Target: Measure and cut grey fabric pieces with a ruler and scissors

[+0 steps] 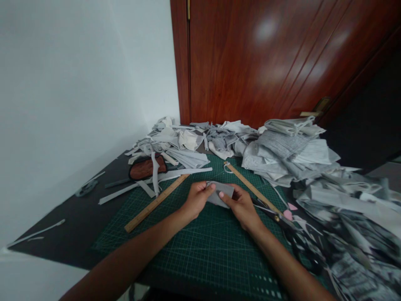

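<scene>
Between my two hands is a small grey piece of fabric, held above the green cutting mat. My left hand pinches its left edge, thumb on top. On the other side, my right hand grips the right part, its thumb lying across the face of the cloth and the fingers behind. Whether the piece is folded or a single layer I cannot tell. To the left of my hands lies a wooden ruler; a second wooden ruler slants away on the right. Black-handled scissors rest beside my right forearm.
Fabric scraps are heaped along the back. Folded grey cloth is stacked at back right, with more loose cloth nearer me. A brown pad with black edging lies among strips at left. A wall and a wooden door bound the table.
</scene>
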The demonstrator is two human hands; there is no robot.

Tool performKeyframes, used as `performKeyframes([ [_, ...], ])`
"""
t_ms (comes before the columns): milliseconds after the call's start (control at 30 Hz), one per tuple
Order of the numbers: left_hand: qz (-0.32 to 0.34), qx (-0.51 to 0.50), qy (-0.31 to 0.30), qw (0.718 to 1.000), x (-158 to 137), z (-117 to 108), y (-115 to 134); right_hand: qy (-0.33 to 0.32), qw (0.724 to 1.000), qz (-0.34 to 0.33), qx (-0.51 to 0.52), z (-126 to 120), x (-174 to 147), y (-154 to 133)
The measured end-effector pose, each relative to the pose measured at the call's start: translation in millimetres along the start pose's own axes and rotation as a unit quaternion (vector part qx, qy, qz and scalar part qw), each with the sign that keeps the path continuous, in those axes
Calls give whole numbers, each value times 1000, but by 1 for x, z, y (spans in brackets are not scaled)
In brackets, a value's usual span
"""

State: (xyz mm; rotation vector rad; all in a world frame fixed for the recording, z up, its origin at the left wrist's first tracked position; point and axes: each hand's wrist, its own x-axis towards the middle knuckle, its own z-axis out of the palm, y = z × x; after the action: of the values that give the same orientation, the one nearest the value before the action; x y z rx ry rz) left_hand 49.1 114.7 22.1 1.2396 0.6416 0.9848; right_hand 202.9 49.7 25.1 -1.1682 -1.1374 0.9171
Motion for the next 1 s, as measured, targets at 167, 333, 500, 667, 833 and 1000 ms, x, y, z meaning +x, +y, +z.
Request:
performKeyframes([
  [167,-26,1,-56,998,5,-9,7,-26,999,-9,-17,-6,2,5],
  [333,-102,42,-157,981,16,-25,10,0,999,-33,-42,-11,6,8],
  [500,-98,58,-143,983,15,-25,15,-11,998,-43,-35,-10,7,4],
  [667,-93,44,-90,991,12,-21,20,-57,997,-48,-32,-15,9,4],
  [833,-84,37,-39,995,16,-24,21,-85,993,-72,-36,-18,11,8],
  [1000,-100,12,-18,995,19,-28,27,-79,990,-103,-53,-19,10,9],
])
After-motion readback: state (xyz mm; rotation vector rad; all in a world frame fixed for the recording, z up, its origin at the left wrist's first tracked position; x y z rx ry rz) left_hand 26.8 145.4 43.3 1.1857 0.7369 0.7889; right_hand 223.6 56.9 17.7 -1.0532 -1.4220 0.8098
